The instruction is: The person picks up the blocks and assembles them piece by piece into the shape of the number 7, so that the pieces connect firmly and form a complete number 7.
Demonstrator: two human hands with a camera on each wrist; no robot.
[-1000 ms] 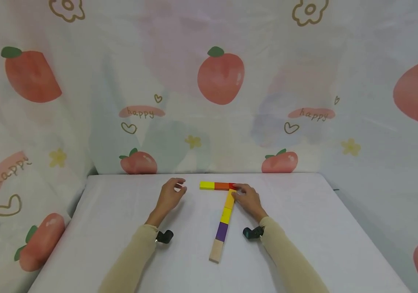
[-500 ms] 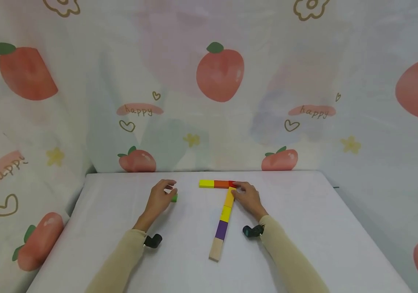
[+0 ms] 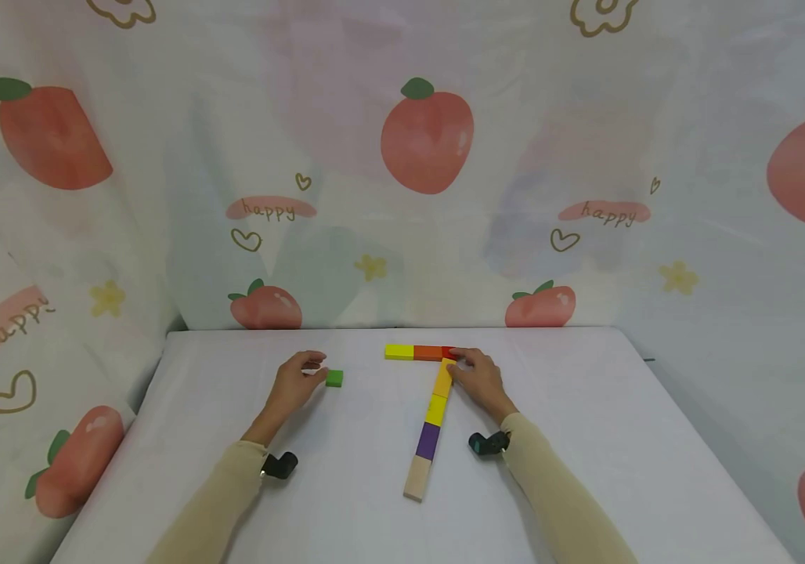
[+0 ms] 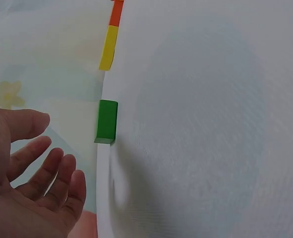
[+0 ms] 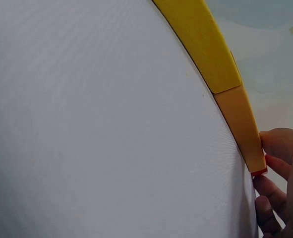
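Note:
A small green block (image 3: 334,378) lies alone on the white table, left of the other blocks. Just left of it is my left hand (image 3: 293,385), fingers parted and loosely bent; the left wrist view shows a gap between its thumb and the green block (image 4: 106,121). My right hand (image 3: 481,384) rests at the corner of the block rows. Its fingertips touch the red block (image 3: 447,352), and its thumb lies against the orange-yellow block (image 3: 443,381). In the right wrist view, that orange-yellow block (image 5: 243,124) hides most of the red one.
An orange block (image 3: 427,353) and a yellow block (image 3: 399,352) continue the back row leftward. A second yellow block (image 3: 435,410), a purple block (image 3: 427,441) and a bare-wood block (image 3: 416,478) run toward the front. Printed cloth (image 3: 402,235) hangs behind the table (image 3: 586,470).
My left hand has drawn back to the left, and the green block that it hid now lies in plain sight. My right hand stays at the corner of the rows.

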